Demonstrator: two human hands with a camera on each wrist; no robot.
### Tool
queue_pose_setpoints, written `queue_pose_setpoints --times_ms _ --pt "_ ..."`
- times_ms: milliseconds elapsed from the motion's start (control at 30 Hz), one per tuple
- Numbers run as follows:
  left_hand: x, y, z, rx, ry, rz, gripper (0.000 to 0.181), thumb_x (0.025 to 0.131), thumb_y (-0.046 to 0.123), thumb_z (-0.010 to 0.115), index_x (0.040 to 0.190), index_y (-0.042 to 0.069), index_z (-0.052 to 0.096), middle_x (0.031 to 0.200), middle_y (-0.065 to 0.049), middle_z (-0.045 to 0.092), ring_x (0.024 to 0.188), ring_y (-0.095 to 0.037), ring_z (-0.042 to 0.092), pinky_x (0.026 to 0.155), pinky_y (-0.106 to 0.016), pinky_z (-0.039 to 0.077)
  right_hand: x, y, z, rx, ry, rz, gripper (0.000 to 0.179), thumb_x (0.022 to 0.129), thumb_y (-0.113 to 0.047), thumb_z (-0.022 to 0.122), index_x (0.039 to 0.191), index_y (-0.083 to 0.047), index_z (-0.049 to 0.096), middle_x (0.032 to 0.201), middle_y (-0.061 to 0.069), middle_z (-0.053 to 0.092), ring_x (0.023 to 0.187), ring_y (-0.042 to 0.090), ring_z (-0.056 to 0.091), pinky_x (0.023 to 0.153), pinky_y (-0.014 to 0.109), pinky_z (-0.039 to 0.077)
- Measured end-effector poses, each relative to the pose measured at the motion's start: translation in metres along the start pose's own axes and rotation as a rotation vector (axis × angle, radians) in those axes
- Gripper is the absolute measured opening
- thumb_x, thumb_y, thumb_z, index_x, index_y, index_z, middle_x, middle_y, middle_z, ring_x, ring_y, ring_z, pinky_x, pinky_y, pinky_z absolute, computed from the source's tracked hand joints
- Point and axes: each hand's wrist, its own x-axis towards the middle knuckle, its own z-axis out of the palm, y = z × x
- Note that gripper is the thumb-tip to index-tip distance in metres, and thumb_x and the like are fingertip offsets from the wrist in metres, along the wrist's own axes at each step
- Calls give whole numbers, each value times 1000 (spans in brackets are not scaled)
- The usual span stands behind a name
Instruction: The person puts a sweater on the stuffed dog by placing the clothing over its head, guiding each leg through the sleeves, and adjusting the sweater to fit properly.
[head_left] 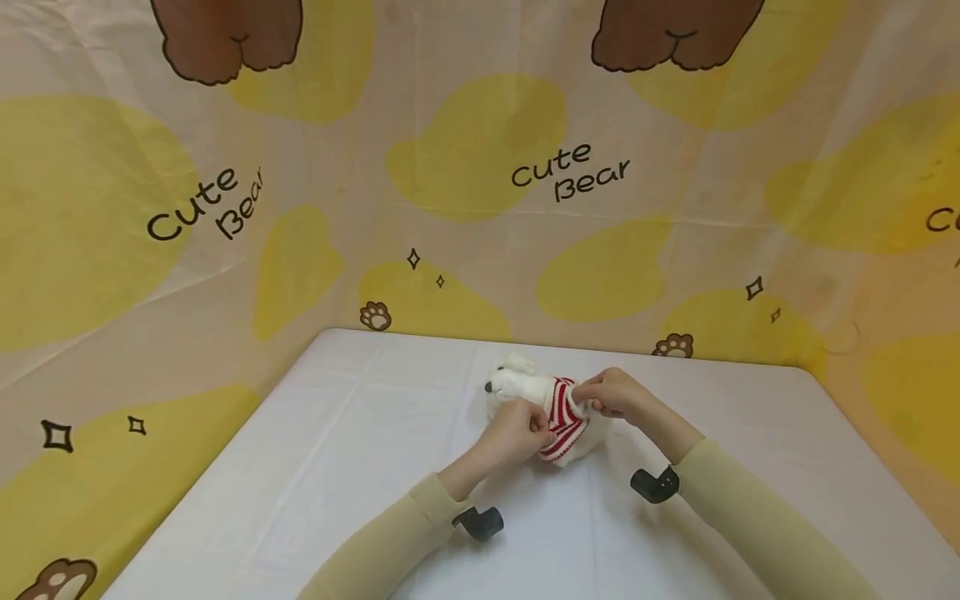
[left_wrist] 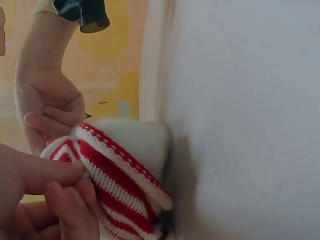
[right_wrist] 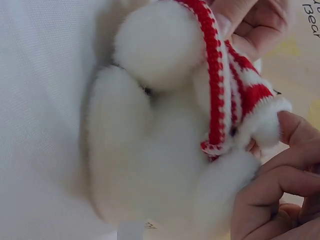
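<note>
One striped sweater point(head_left: 562, 417): hugged the plush dog point(head_left: 519, 386), red on white, gripped from both sides!
Left hand point(head_left: 516, 431): pinched the knit on the near flank, right up close!
Right hand point(head_left: 618, 393): pinched, too, at a white edge toward the rear!
Dog's spot: rested on the white table point(head_left: 360, 467), between both hands, and faced left in the head view!
Beige sleeves point(head_left: 386, 542): covered both forearms!
Backdrop point(head_left: 480, 158): hung behind, splashed yellow, lettered "Cute Bear"!

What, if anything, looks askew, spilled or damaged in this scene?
Only the sweater seems a little askew: it slants across the dog and bunches near the right hand, leaving the rear uncovered. Perhaps handling explains this, since the left hand pinches it too. I see no spill or tear.
</note>
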Motion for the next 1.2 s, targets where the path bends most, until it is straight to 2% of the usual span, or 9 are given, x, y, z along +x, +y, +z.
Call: queue_pose_setpoints --times_ms 233,433,533,600,700,800,933,1100,1200 --pt "0 -7 -3 121 19 -13 21 72 4 67 57 12 57 53 10 48 52 -3 44 49 -18 37 -2 1 -5 46 -51 12 35 78 -12 68 104 10 65 44 -11 38 43 0 32 44 16 27" --pt "1 -7 -9 206 58 -46 26 71 4 64 51 14 50 48 9 42 47 -7 40 44 -21 32 -1 3 -10 45 -104 6 14 80 -14 67 81 0 67 46 -11 38 45 0 34 46 16 28" --pt "-1 -10 -12 223 91 -67 29 71 6 68 50 14 49 48 9 42 48 -7 39 44 -22 32 -2 3 -13 18 -141 18 16 84 -16 65 72 -6 62 46 -10 37 46 1 33 46 16 28" --pt "-1 -11 -12 205 92 -45 28 74 10 70 52 15 52 49 9 45 49 -5 41 45 -20 34 -2 2 -16 -20 -148 14 17 85 -19 63 74 -7 61 47 -10 37 46 1 33 46 15 29" --pt "-1 -8 -14 118 86 0 24 80 21 72 61 15 58 55 9 53 52 -4 45 48 -19 37 -3 -2 -18 -103 -151 -5 19 82 -22 65 85 -4 66 49 -10 39 46 0 34 46 15 30" --pt "2 -1 -16 95 148 38 17 85 24 69 74 13 62 67 5 61 56 -4 52 52 -20 43 -4 -6 -17 -177 -135 -31 27 80 -26 67 93 -2 67 53 -8 41 47 1 35 46 15 31" --pt "13 6 -17 144 247 78 8 85 15 66 86 7 64 77 0 64 65 -7 56 61 -22 45 -8 -12 -15 -223 -77 -52 28 78 -26 70 92 -2 64 58 -6 43 49 4 35 46 17 29" --pt "25 7 -13 163 264 40 7 83 8 64 77 6 61 67 0 57 60 -9 51 52 -21 42 -12 -18 -12 -236 -30 -68 35 77 -24 71 100 0 60 64 -3 46 51 6 37 47 19 29" --pt "30 6 -13 293 320 47 11 83 7 64 74 5 57 67 -5 55 60 -17 55 51 -26 44 -10 -18 -12 -228 -5 -53 35 77 -24 71 101 -1 59 68 -2 47 52 6 37 47 19 29"
